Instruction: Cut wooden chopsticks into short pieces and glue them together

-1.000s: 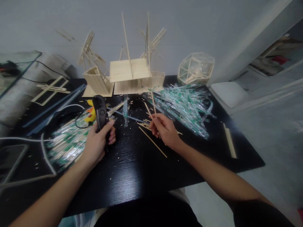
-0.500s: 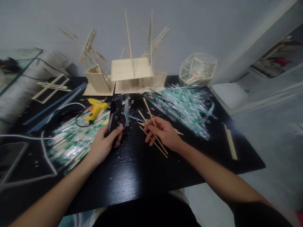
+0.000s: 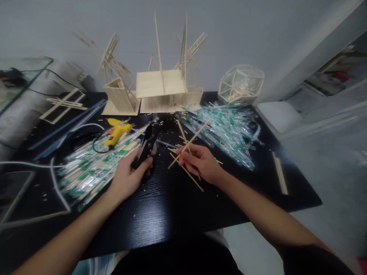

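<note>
A black handheld tool (image 3: 146,144) is gripped in my left hand (image 3: 132,172), its head tilted up and to the right. My right hand (image 3: 200,162) pinches a thin wooden stick (image 3: 197,133), which slants from lower left to upper right. Under and beside the right fingers, more loose sticks (image 3: 190,177) lie on the black table (image 3: 151,225). The two hands are apart, with bare tabletop between them.
A yellow glue gun (image 3: 118,131) rests on wrapped sticks (image 3: 91,172) at left. Wooden structures (image 3: 160,84) stand at the back. Green-printed plastic wrappers (image 3: 229,133) lie at right, before a faceted frame (image 3: 241,84). Two sticks (image 3: 280,173) lie near the right edge.
The stick at my right hand has swung to slant up to the right, and the fingers have closed on it. My left hand has shifted slightly right, tilting the black tool rightward.
</note>
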Demonstrator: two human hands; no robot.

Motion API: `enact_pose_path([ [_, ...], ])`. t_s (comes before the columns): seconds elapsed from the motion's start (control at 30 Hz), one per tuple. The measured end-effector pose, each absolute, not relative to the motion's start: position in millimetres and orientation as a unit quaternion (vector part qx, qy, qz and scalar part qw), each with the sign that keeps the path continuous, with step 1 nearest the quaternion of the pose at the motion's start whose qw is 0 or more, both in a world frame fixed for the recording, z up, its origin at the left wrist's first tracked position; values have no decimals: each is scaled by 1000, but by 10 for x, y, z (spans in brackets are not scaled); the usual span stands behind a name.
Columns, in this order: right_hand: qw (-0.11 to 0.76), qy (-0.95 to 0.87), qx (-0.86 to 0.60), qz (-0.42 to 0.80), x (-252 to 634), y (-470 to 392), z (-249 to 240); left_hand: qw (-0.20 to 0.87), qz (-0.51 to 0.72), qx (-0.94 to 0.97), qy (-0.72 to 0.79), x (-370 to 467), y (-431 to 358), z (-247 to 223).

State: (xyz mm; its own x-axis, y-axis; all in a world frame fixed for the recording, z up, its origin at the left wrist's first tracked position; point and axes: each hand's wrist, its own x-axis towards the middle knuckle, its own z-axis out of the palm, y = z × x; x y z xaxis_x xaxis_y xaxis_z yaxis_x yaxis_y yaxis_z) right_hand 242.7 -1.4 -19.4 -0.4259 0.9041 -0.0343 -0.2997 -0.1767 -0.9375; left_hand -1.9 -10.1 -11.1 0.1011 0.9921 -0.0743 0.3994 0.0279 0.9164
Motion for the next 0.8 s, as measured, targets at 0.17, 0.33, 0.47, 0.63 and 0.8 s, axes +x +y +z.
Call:
enact_pose_path([
  [0.17, 404, -484, -351, 692, 2435, -31, -190, 419, 361, 610, 568, -13, -122, -132],
  [0.33, 289, -539, -370, 699, 2380, -93, -176, 518, 413, 504, 555, 57, -155, -158],
  [0.47, 252, -624, -370, 641, 2362, -111, -112, 551, 463, 441, 537, 72, -143, -151],
  [0.63, 209, -671, -376, 604, 2380, -96, -115, 588, 473, 399, 521, 51, -93, -138],
  [0.8, 297, -666, -416, 543, 2355, -120, -223, 607, 475, 385, 507, 43, -70, -144],
])
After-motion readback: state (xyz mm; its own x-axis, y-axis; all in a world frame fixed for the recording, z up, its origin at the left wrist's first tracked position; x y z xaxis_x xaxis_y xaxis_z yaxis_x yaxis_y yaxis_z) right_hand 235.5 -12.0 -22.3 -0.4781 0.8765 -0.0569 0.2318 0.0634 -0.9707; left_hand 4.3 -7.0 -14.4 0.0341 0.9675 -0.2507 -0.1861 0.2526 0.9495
